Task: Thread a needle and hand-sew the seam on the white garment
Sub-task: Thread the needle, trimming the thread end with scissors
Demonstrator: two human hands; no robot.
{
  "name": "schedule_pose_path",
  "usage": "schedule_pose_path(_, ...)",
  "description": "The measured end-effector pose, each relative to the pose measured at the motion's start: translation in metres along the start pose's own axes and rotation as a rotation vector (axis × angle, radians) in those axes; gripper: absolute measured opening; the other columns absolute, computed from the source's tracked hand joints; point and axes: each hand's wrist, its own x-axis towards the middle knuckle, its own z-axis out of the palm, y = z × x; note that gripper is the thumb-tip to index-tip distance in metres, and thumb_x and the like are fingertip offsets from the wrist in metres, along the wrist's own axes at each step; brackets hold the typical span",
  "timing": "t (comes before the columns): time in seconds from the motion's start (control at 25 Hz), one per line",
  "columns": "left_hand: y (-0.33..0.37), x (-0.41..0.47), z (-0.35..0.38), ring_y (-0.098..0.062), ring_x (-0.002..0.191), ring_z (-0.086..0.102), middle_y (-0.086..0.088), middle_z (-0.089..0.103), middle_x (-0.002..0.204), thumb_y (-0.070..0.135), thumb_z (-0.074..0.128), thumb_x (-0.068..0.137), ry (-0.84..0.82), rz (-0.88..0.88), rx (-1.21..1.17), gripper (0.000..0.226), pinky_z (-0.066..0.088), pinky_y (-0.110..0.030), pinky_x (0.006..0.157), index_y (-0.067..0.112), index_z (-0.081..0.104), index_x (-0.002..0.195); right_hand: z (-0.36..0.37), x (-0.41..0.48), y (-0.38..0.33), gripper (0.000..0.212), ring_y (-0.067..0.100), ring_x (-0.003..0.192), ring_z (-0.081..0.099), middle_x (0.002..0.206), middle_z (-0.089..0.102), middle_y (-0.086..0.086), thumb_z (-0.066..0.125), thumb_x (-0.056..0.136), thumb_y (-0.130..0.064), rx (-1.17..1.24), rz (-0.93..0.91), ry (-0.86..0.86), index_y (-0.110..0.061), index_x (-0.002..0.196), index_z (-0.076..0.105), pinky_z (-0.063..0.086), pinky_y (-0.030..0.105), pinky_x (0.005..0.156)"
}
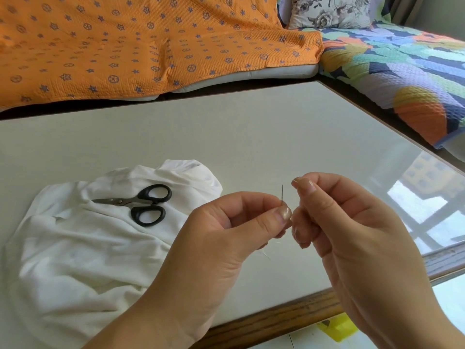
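My left hand [226,230] pinches a thin needle [282,195] between thumb and forefinger, its upper end pointing straight up. Just to its right, my right hand [352,222] pinches the end of a fine white thread [266,253] between thumb and forefinger, level with the needle's top and a little apart from it. A faint loop of that thread hangs below the hands. The crumpled white garment [83,248] lies on the table at the left, below and left of my hands.
Black-handled scissors [141,202] lie shut on the garment. The pale table [226,137] has a wooden edge near me. An orange patterned cover [138,41] and a multicoloured cover [402,66] drape the seats behind. A yellow object [337,326] sits below the table edge.
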Motion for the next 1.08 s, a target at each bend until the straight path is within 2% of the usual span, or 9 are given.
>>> schedule_pose_path(0.24,0.001,0.000,-0.001,-0.007,0.078,0.068,0.002,0.074,0.077,0.044,0.074,0.058,0.001,-0.001,-0.009,0.029,0.049,-0.023,0.074,0.028,0.078,0.082,0.001,0.000,-0.002,0.026,0.017,0.051,0.046,0.048,0.051,0.002,0.066,0.070,-0.043,-0.036,0.005,0.004,-0.019,0.079,0.072,0.037,0.035,0.060)
schedule_pose_path(0.4,0.001,0.000,-0.001,-0.008,0.079,0.069,0.002,0.075,0.078,0.044,0.074,0.059,0.006,0.000,-0.007,0.029,0.048,-0.023,0.074,0.028,0.078,0.082,0.001,0.000,-0.002,0.019,0.017,0.052,0.054,0.052,0.059,0.007,0.067,0.070,-0.037,0.012,-0.019,-0.021,-0.020,0.076,0.074,0.045,0.024,0.054)
schedule_pose_path(0.52,0.002,0.000,-0.001,-0.010,0.080,0.070,-0.001,0.075,0.078,0.042,0.075,0.062,-0.008,0.003,-0.018,0.025,0.050,-0.020,0.072,0.027,0.078,0.082,0.002,-0.003,-0.001,0.016,0.017,0.051,0.060,0.056,0.064,0.013,0.068,0.070,-0.031,-0.009,-0.079,-0.004,-0.017,0.074,0.073,0.047,0.018,0.051)
schedule_pose_path(0.6,0.003,0.001,0.000,-0.010,0.078,0.071,-0.004,0.076,0.078,0.034,0.080,0.065,-0.009,-0.004,-0.032,0.020,0.051,-0.015,0.070,0.025,0.078,0.082,0.003,-0.005,-0.001,0.014,0.016,0.051,0.062,0.056,0.065,0.013,0.071,0.069,-0.030,-0.034,-0.127,0.023,-0.017,0.074,0.073,0.049,0.019,0.050)
schedule_pose_path(0.72,0.006,0.000,0.001,-0.012,0.077,0.072,-0.008,0.076,0.078,0.029,0.075,0.069,-0.001,-0.014,-0.050,0.014,0.050,-0.013,0.069,0.022,0.078,0.081,0.004,-0.005,0.000,0.011,0.015,0.050,0.063,0.056,0.066,0.012,0.082,0.072,-0.024,-0.067,-0.160,0.029,-0.017,0.074,0.073,0.050,0.019,0.050)
schedule_pose_path(0.84,0.009,-0.001,0.003,-0.011,0.076,0.072,-0.006,0.075,0.076,0.026,0.084,0.068,-0.007,-0.008,-0.042,0.011,0.050,-0.011,0.069,0.023,0.078,0.078,0.003,-0.005,0.001,0.008,0.014,0.049,0.063,0.057,0.067,0.012,0.068,0.073,-0.023,-0.070,-0.169,0.032,-0.017,0.074,0.072,0.049,0.018,0.051)
schedule_pose_path(0.96,0.011,-0.001,0.005,-0.010,0.073,0.072,-0.006,0.075,0.074,0.033,0.075,0.061,0.009,-0.006,-0.053,0.016,0.049,-0.011,0.067,0.024,0.078,0.075,0.004,-0.006,0.002,0.008,0.014,0.049,0.063,0.057,0.067,0.011,0.068,0.073,-0.023,-0.078,-0.177,0.038,-0.016,0.074,0.072,0.050,0.018,0.051)
schedule_pose_path(1.08,0.012,-0.001,0.006,-0.009,0.073,0.071,-0.004,0.075,0.074,0.031,0.073,0.062,0.003,0.000,-0.048,0.016,0.049,-0.011,0.066,0.023,0.079,0.075,0.004,-0.005,0.002,0.007,0.014,0.049,0.063,0.056,0.067,0.011,0.068,0.073,-0.022,-0.078,-0.177,0.034,-0.016,0.074,0.072,0.049,0.017,0.051)
